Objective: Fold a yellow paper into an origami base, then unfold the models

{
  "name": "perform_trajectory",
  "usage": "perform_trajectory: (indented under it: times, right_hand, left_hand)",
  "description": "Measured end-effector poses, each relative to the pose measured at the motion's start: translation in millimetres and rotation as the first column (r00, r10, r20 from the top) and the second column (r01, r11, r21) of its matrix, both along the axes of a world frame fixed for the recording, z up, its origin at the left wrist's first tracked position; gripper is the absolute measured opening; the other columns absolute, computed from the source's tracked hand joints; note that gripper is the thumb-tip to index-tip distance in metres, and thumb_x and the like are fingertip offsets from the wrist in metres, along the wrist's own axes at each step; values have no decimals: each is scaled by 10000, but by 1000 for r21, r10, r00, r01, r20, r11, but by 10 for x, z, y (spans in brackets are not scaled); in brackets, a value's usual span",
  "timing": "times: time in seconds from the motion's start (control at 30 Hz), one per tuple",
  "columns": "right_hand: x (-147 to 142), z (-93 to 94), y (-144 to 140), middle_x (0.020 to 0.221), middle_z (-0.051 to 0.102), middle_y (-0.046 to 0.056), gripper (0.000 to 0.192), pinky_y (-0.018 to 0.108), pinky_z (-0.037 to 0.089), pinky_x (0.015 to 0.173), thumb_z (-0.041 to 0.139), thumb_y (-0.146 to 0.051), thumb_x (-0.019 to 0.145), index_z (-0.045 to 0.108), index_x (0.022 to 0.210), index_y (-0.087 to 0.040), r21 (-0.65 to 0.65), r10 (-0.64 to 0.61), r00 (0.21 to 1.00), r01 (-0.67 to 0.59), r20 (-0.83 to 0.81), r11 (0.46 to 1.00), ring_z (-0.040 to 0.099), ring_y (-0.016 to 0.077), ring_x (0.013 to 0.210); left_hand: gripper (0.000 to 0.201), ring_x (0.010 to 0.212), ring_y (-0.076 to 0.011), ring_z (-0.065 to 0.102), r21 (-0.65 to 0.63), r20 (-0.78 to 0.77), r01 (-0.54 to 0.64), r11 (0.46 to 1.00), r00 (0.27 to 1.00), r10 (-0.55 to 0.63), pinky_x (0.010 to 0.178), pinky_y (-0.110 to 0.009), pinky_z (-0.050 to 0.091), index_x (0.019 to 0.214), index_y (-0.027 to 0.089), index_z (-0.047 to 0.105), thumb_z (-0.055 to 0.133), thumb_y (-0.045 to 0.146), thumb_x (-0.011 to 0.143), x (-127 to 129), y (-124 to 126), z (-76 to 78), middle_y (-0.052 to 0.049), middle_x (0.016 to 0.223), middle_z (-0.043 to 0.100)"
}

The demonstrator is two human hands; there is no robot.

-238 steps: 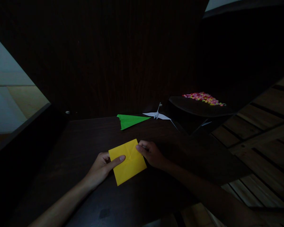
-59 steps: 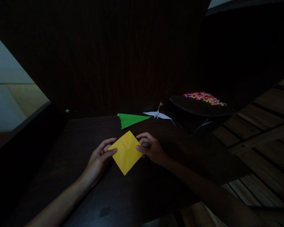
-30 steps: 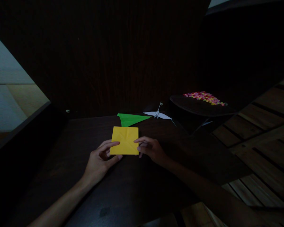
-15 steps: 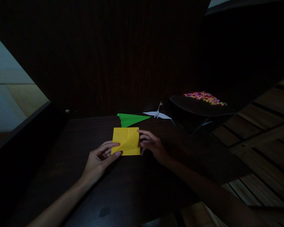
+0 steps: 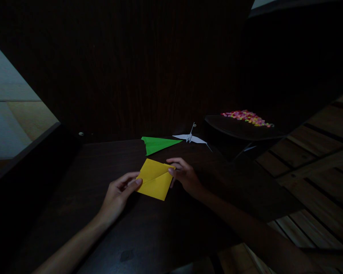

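Two hands pinch yellow paper (image 5: 155, 179): left hand (image 5: 118, 193), right hand (image 5: 185, 177); no writing legible.

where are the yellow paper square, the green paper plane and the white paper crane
yellow paper square (image 5: 156, 179), head view, middle of the sheet
green paper plane (image 5: 157, 145), head view, middle of its body
white paper crane (image 5: 190, 138), head view, its body between the wings

we see a dim room. a dark wooden worktop (image 5: 165, 228) fills the lower centre, a dark panelled wall (image 5: 137, 68) rises behind it, wooden floor planks (image 5: 326, 160) run at right, and a pale wall (image 5: 2, 95) shows at left.
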State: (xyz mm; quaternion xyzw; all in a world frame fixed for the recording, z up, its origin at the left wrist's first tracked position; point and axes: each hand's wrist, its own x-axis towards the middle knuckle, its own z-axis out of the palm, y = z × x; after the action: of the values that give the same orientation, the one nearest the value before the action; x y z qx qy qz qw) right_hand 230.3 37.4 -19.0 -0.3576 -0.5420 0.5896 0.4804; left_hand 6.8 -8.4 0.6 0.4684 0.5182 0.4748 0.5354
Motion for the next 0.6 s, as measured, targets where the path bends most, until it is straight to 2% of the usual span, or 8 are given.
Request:
perform_trajectory:
  times: [0.33,0.43,0.6]
  right_hand:
    - [10,20,-34,671,626,-24,279,236,468,446,662,-444,785,606,914,-204,11,-11,997,10,81,1000,561,121,505]
    - [20,23,-22,657,601,-23,235,238,445,500,651,-430,792,619,818,-198,74,-46,989,36,143,997,554,125,560]
    - [30,34,-12,680,593,-12,194,241,397,545,648,-384,804,641,771,-193,181,-107,957,59,270,982,524,129,616]
  left_hand:
    - [478,833,-242,684,-1,-2,10,1000,1000,-10,692,-306,528,1134,198,644,759,370,702,41,-13,79,-48,862,730]
    - [502,814,-232,679,-2,1,29,1000,1000,-29,688,-303,528,1159,186,614,753,350,705,44,-17,74,-46,849,716]
    - [709,843,-232,684,-12,85,70,997,994,-68,707,-323,542,1346,225,469,745,268,693,52,-25,43,-75,1008,694]
